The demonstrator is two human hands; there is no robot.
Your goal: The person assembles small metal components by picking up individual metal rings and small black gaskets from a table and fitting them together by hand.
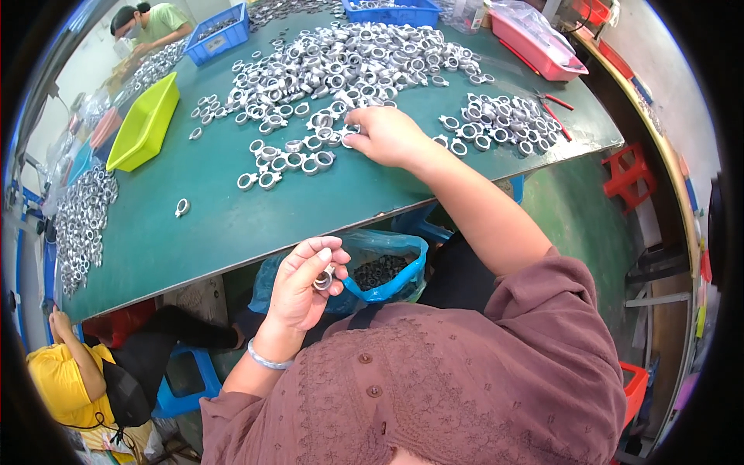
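My left hand (pixel 298 288) is held over my lap beyond the table edge, its thumb and fingers closed around a small silver metal ring (pixel 324 278) with little side lugs. Out on the green table, my right hand (pixel 390 138) reaches to the near side of a big heap of similar rings (pixel 349 66). Its thumb and forefinger close at a ring (pixel 348 138) there, partly hidden by the fingers. Just left of that hand lies a looser group of rings (pixel 283 159). One single ring (pixel 182 207) lies apart on the left.
Below the table edge hangs a blue plastic bag (pixel 418 271) with dark small parts inside. A smaller ring pile (pixel 511 120) and red-handled pliers (pixel 556 101) lie right. A yellow-green tray (pixel 145 124), blue bin (pixel 217 37) and pink bin (pixel 535 46) stand around. Two other people sit left.
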